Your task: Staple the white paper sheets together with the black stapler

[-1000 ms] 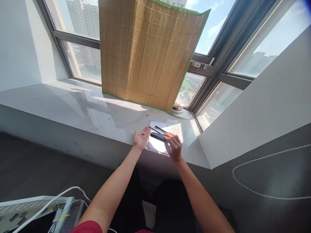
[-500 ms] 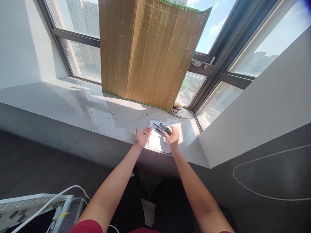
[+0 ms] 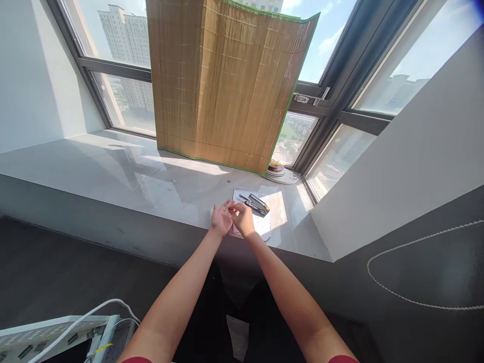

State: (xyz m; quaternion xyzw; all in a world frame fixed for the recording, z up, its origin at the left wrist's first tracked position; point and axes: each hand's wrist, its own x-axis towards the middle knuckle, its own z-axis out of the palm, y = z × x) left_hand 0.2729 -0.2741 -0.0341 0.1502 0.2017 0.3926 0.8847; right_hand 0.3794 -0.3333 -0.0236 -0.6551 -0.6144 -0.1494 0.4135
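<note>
I judge this fine fingertip work: left hand point(image 3: 222, 220) open, palm up; right hand point(image 3: 243, 220) pinching at it, any catch hidden from me. The long black, orange-ended stapler point(image 3: 258, 204) lies on white paper point(image 3: 262, 225). Next needs a steady palm.

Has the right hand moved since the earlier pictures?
Yes. Against the window latch, the right hand has moved left, off the stapler and over to the open left hand.
</note>
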